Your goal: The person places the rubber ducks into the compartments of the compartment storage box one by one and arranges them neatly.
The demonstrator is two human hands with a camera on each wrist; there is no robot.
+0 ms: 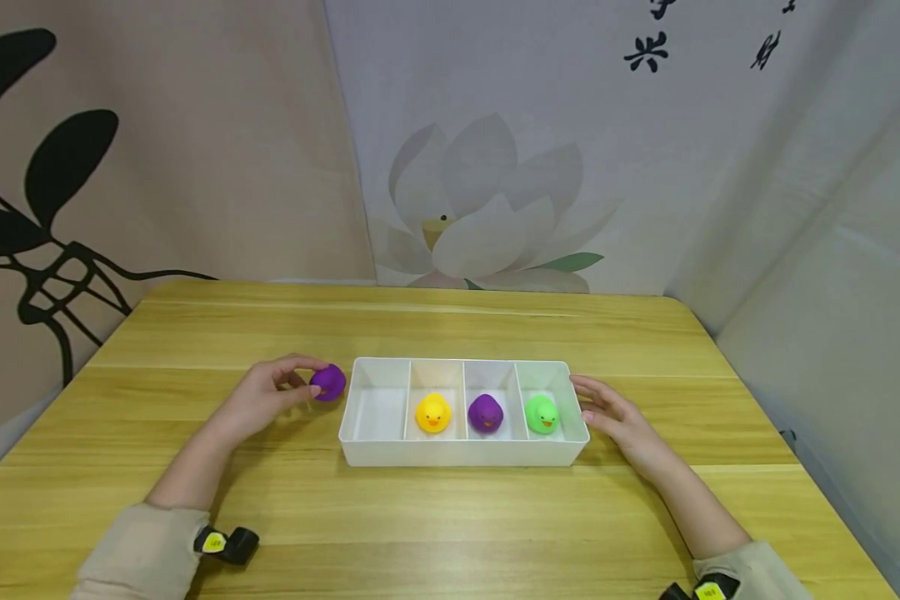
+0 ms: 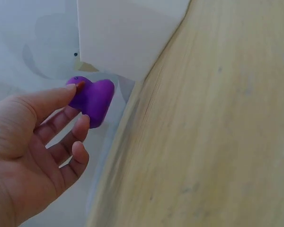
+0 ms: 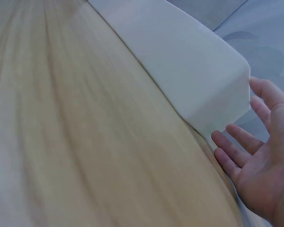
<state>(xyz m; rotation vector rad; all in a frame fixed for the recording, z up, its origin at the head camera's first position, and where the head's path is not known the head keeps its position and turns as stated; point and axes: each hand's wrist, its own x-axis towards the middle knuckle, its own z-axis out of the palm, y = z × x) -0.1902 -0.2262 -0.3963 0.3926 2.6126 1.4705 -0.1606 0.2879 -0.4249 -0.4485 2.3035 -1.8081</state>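
My left hand (image 1: 276, 392) pinches a purple rubber duck (image 1: 328, 382) between thumb and fingers, just left of the white divided box (image 1: 459, 453). In the left wrist view the same purple duck (image 2: 97, 100) shows its orange beak by the thumb. My right hand (image 1: 617, 417) rests its fingertips at the box's right end, fingers loosely extended. Inside the box, a yellow duck (image 1: 433, 413) sits in the second compartment from the left, another purple duck (image 1: 486, 414) in the third and a green duck (image 1: 542, 414) in the rightmost. The leftmost compartment (image 1: 378, 408) holds nothing.
The box stands on a wooden table (image 1: 450, 525), near its middle. Behind the table hangs a pale cloth backdrop (image 1: 525, 75) with a printed lotus. Dark straps with small devices (image 1: 227, 545) sit on both wrists.
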